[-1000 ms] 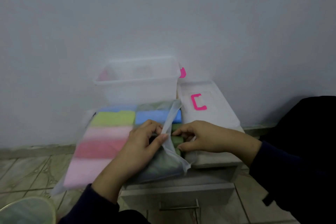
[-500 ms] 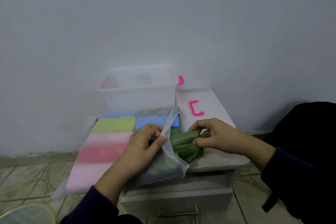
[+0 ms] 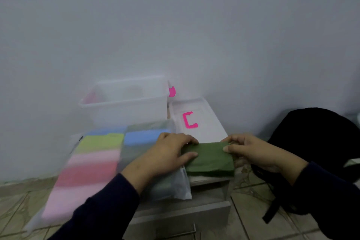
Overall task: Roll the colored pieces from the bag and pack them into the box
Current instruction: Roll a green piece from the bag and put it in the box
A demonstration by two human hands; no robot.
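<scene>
Out of the translucent plastic bag [image 3: 171, 185] comes the folded dark green cloth piece [image 3: 211, 159], now lower centre-right on the grey surface [image 3: 210, 180], left hand [image 3: 171, 154] and right hand [image 3: 251, 152] pinching its ends; loose grips could let it unfold before rolling, clear plastic box [image 3: 124, 103] waiting behind

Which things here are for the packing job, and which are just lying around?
For the job: green piece, held flat by left hand and right hand; bag of colored pieces; clear box; its lid.

Just lying around: black backpack; drawer unit underneath.
</scene>
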